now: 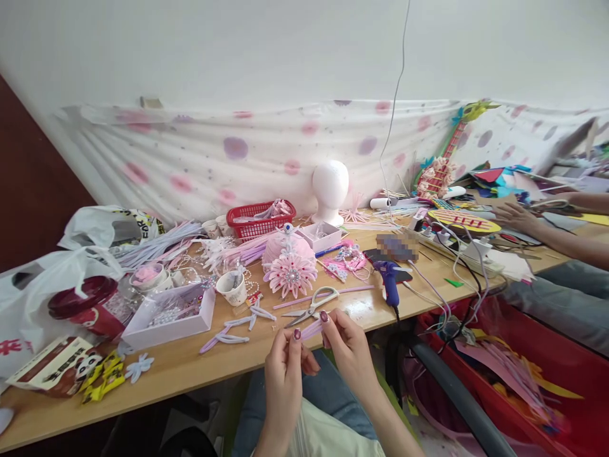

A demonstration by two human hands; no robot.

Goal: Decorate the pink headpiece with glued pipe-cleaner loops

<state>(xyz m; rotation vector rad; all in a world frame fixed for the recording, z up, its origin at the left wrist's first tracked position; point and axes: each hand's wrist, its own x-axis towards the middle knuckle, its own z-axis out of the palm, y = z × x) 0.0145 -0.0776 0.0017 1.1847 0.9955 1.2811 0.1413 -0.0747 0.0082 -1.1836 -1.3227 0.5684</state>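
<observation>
Between my two hands, just off the table's front edge, a short bundle of light purple pipe cleaners [311, 329] is held. My left hand [288, 365] pinches its left end between thumb and fingers. At the other end my right hand [345, 346] pinches it the same way. Right behind the hands lie scissors [311, 306] with pale handles, blades slightly apart. A single purple pipe cleaner [333, 294] stretches behind them. Bent pipe cleaner pieces [233, 333] rest to the left. Further back sits a pink headpiece [291, 273] with a large beaded flower.
A blue glue gun [390, 282] lies to the right, its cord over the edge. White box [174, 314] of beads, paper cup [232, 289], red basket [261, 219] and foam head [330, 187] stand around. At far right are a co-worker's hands [516, 216]; below, a red bin [537, 381].
</observation>
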